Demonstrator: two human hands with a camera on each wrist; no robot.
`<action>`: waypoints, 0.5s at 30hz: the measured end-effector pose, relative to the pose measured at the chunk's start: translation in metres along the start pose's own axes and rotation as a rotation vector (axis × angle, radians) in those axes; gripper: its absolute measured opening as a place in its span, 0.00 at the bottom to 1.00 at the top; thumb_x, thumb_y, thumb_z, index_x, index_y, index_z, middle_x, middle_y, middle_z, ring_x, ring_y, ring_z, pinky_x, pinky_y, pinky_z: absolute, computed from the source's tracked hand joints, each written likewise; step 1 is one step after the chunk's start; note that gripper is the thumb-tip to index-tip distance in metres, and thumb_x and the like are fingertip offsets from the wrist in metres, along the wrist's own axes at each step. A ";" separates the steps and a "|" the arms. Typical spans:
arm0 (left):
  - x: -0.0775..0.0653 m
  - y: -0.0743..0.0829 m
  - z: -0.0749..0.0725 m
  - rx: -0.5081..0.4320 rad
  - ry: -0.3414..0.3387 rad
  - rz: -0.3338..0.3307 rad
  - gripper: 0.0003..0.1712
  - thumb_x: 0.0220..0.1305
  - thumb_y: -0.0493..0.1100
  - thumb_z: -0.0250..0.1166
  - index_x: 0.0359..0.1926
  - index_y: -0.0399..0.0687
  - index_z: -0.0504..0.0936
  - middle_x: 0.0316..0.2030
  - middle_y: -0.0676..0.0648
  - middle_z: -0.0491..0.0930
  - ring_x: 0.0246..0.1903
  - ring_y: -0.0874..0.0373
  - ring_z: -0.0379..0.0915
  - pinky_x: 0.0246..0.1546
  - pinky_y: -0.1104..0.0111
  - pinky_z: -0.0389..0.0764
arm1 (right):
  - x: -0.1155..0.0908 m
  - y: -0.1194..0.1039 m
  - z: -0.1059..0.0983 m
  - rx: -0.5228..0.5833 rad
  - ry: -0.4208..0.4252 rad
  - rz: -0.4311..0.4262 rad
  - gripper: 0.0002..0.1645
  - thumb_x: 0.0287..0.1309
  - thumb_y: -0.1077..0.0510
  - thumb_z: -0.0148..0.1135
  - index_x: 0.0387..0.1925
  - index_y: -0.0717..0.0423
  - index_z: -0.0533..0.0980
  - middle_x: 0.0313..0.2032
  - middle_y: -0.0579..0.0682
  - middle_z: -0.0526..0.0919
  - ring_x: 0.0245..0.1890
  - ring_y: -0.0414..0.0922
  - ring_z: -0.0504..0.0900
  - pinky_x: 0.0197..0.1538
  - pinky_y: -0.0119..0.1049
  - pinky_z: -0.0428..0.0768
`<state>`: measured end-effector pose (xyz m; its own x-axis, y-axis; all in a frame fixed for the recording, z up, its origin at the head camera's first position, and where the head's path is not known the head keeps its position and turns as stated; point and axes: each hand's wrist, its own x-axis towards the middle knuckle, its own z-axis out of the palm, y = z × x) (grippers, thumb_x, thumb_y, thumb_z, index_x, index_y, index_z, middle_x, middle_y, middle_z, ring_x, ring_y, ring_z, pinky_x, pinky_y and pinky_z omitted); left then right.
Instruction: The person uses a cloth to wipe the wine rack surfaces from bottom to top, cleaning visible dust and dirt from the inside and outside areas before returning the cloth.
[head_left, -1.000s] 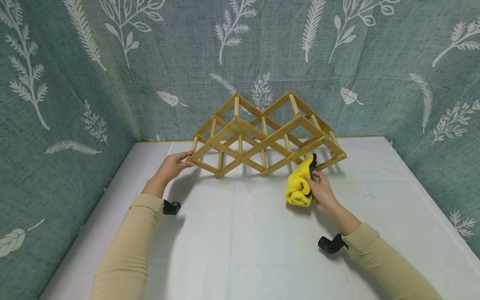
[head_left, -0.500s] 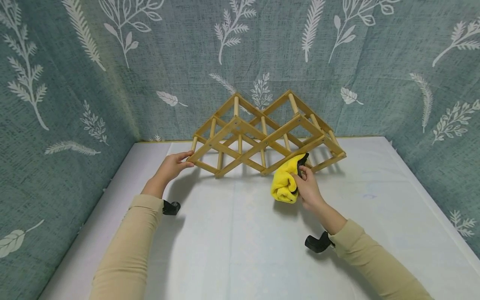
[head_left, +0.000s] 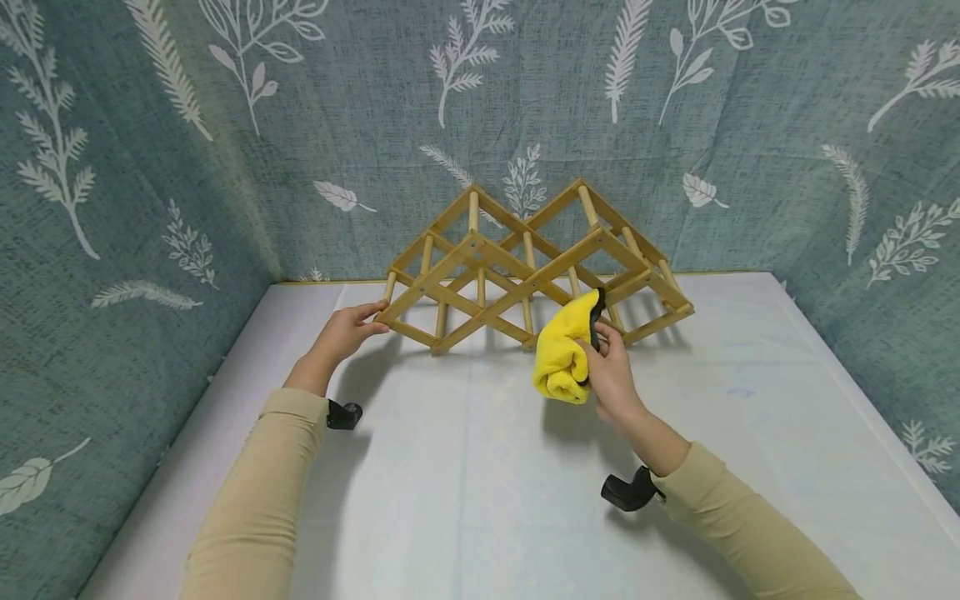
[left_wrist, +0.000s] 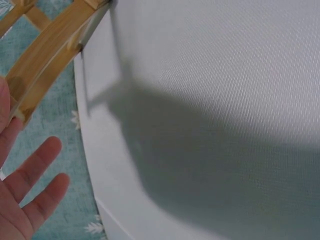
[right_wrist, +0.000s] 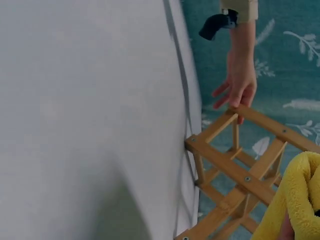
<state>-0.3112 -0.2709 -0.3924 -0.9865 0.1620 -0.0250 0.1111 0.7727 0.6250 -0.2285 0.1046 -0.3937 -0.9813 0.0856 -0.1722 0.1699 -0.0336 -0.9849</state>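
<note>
A wooden lattice rack point(head_left: 531, 286) with crossed slats and round dowels stands at the back of the white table. My left hand point(head_left: 341, 340) pinches the rack's left end corner between thumb and fingers; in the left wrist view the other fingers point(left_wrist: 37, 167) are spread apart. A folded yellow cloth point(head_left: 562, 354) with a dark edge is held in my right hand point(head_left: 613, 375), in front of the rack's lower right part. Whether the cloth touches the slats I cannot tell. The right wrist view shows the cloth point(right_wrist: 295, 200) at its lower right corner, the right hand mostly hidden.
The white tabletop point(head_left: 465, 483) spreads in front of the rack. Behind and at both sides hangs a blue-green curtain point(head_left: 360, 125) with white leaf prints. A black wrist mount point(head_left: 628, 490) sits under the right forearm, another mount point(head_left: 344, 416) at the left wrist.
My right hand has carried the yellow cloth to the left along the front of the rack, then slightly up. The left hand and the rack have stayed put.
</note>
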 end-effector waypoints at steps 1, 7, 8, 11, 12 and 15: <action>0.000 0.000 0.000 -0.002 0.000 -0.002 0.32 0.62 0.46 0.59 0.65 0.42 0.64 0.62 0.38 0.64 0.53 0.39 0.70 0.53 0.51 0.70 | 0.002 -0.001 0.002 0.011 0.001 0.001 0.30 0.67 0.58 0.45 0.67 0.56 0.51 0.50 0.55 0.66 0.43 0.41 0.70 0.39 0.25 0.74; 0.001 -0.001 0.002 -0.007 -0.002 -0.006 0.32 0.62 0.47 0.59 0.65 0.43 0.64 0.62 0.39 0.64 0.55 0.40 0.67 0.55 0.50 0.68 | 0.013 -0.010 0.017 0.043 -0.021 0.013 0.30 0.67 0.58 0.46 0.67 0.56 0.51 0.50 0.55 0.66 0.44 0.43 0.71 0.41 0.26 0.74; 0.001 -0.001 0.002 -0.008 -0.003 -0.008 0.32 0.62 0.47 0.59 0.65 0.43 0.64 0.63 0.39 0.64 0.55 0.40 0.67 0.55 0.50 0.68 | 0.014 -0.011 0.019 0.043 -0.024 0.013 0.30 0.67 0.58 0.46 0.67 0.56 0.52 0.51 0.55 0.67 0.45 0.43 0.71 0.43 0.27 0.74; 0.001 -0.001 0.002 -0.010 -0.003 -0.017 0.32 0.62 0.48 0.59 0.65 0.43 0.64 0.63 0.39 0.63 0.55 0.39 0.67 0.55 0.50 0.68 | 0.016 -0.016 0.024 0.053 -0.041 0.005 0.29 0.67 0.58 0.46 0.67 0.55 0.53 0.54 0.56 0.66 0.49 0.45 0.70 0.48 0.32 0.73; 0.001 0.000 0.001 -0.011 -0.002 -0.019 0.32 0.62 0.48 0.59 0.65 0.44 0.64 0.63 0.39 0.63 0.55 0.39 0.67 0.55 0.50 0.68 | 0.016 -0.018 0.025 0.057 -0.050 0.001 0.29 0.67 0.58 0.46 0.66 0.55 0.53 0.55 0.57 0.66 0.50 0.46 0.70 0.49 0.33 0.73; 0.001 0.000 0.001 -0.010 -0.005 -0.022 0.33 0.62 0.48 0.59 0.65 0.44 0.63 0.63 0.39 0.63 0.54 0.39 0.67 0.54 0.50 0.68 | 0.015 -0.021 0.028 0.053 -0.067 -0.020 0.29 0.66 0.59 0.47 0.66 0.54 0.54 0.57 0.56 0.66 0.50 0.46 0.70 0.48 0.34 0.73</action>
<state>-0.3123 -0.2696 -0.3933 -0.9881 0.1482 -0.0421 0.0885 0.7697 0.6323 -0.2493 0.0782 -0.3750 -0.9886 0.0197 -0.1495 0.1473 -0.0853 -0.9854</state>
